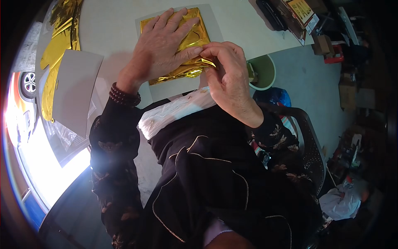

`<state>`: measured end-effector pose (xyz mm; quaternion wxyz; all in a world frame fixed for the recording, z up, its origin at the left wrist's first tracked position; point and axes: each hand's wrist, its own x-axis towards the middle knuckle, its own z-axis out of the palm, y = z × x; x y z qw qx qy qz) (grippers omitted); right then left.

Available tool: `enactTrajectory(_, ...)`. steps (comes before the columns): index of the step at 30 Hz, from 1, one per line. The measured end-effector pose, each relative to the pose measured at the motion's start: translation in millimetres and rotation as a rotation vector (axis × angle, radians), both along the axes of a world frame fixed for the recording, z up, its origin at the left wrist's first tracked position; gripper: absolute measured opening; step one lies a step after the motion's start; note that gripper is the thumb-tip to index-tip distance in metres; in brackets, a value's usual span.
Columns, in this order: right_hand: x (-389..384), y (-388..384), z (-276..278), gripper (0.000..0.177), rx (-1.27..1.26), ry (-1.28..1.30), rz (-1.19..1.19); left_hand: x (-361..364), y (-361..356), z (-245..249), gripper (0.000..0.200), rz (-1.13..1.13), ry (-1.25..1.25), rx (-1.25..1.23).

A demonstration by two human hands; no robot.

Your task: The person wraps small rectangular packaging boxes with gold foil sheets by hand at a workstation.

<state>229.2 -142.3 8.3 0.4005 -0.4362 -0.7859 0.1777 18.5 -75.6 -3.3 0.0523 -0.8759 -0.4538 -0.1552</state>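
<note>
Gold foil: the crinkled gold foil (194, 39) lay on a grey board (214, 27) on the table (112, 25), in front of the person, its near edge folded and puckered.
Left hand: the left hand (159, 47) lay palm down on the foil, fingers spread, thumb reaching toward the right fingertips.
Right hand: the right hand (229, 76) was bent at the foil's near right corner, thumb and forefinger appearing to pinch the loose edge.
Step in hand: judging by the pose, the foil was being steadied while its edge was worked; the thin sheet seemed to call for flat pressure and a light pinch.
White packet: a clear-wrapped white packet (178, 110) rested across the lap, its contents too hazy to tell.
Bin: a green bin (274, 72) stood beside the table, with something pale (251, 74) at its near left side.
Bags: a blue bag (280, 96) sat near the bin, and a whitish bag (342, 203) lay on the floor, contents unclear.
</note>
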Motion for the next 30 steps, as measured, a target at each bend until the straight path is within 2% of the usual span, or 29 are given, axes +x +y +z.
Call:
enactTrajectory(6, -2, -3, 0, 0.043, 0.004, -0.004, -0.034, -3, 3, 0, 0.098, -0.044, -0.039, 0.020)
enactTrajectory(9, -2, -3, 1, 0.048, 0.043, -0.048, -0.052, -4, 2, 4, 0.100, -0.035, 0.004, -0.053)
enactTrajectory(12, -1, -1, -1, 0.055, 0.067, -0.088, -0.067, -4, 3, -2, 0.104, -0.046, -0.026, 0.013)
enactTrajectory(20, -5, 0, 6, 0.074, 0.090, -0.231, -0.077, -4, 5, -3, 0.100, -0.056, -0.016, 0.040)
enactTrajectory(30, -3, 3, 5, 0.076, 0.098, -0.248, -0.086, -3, 4, -1, 0.106, -0.041, -0.006, 0.020)
